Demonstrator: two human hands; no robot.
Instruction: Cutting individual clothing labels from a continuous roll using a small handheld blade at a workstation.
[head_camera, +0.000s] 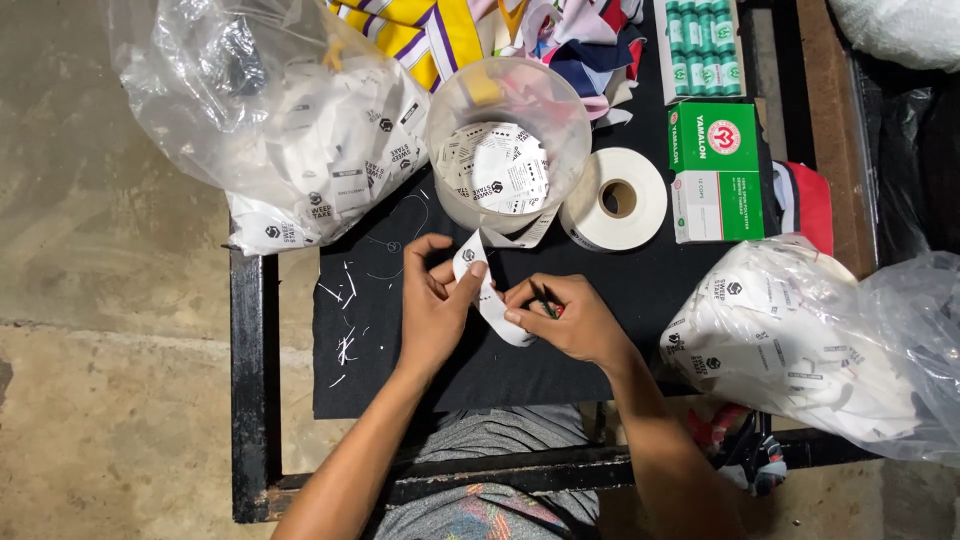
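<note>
Your left hand (432, 300) pinches the upper end of a white label strip (487, 292) between thumb and fingers, closed on it. Your right hand (565, 318) is curled shut around small dark snips (546, 298), its fingertips touching the strip's lower end. The strip runs slantwise between both hands, just above the black cloth (600, 300) that covers the bench (250, 380).

Just beyond your hands stands a clear plastic tub (508, 140) holding cut printed labels, with a roll of white tape (614, 198) beside it to the right and a green box (713, 170) further right. A clear bag of labels (290, 130) lies at the far left, and another bag of labels (800, 340) sits near your right forearm. White thread scraps (345, 345) dot the cloth left of your left hand.
</note>
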